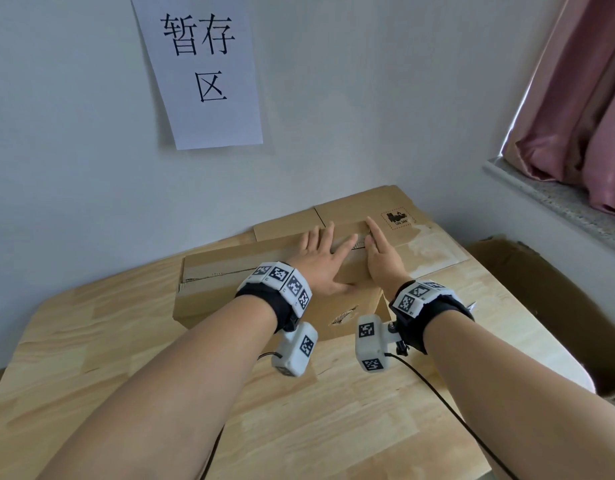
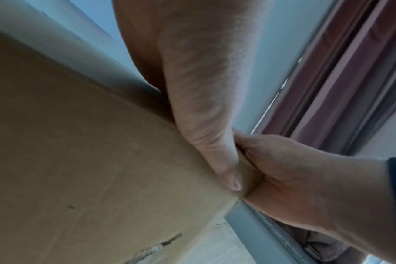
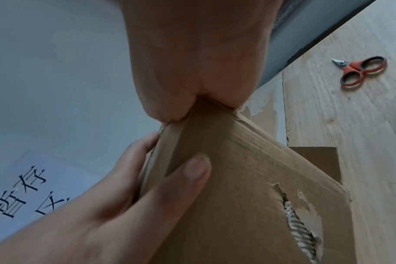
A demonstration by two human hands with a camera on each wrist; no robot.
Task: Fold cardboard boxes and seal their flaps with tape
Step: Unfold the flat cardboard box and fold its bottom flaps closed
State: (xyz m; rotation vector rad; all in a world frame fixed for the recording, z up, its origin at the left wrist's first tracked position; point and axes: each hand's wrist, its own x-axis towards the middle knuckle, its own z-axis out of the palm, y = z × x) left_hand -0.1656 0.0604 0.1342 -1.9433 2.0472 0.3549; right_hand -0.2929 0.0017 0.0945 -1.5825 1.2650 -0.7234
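A brown cardboard box [image 1: 223,306] stands on the wooden table [image 1: 143,382], its top flaps folded down. Both hands lie flat on the right part of its top, side by side. My left hand [image 1: 325,251] presses with straight spread fingers, and its thumb reaches over the front top edge. My right hand [image 1: 377,245] presses beside it with straight fingers together. In the left wrist view, the left thumb [image 2: 206,128] lies against the box face [image 2: 79,160]. In the right wrist view, the right palm [image 3: 192,53] bears on the box edge [image 3: 237,178]. No tape shows on the seam.
A torn hole [image 1: 342,315] marks the box front. Flattened cardboard [image 1: 361,206] lies behind the box against the wall. Red-handled scissors [image 3: 362,71] lie on the table to the right. An open brown box [image 1: 541,296] stands off the table's right side. A paper sign [image 1: 202,71] hangs on the wall.
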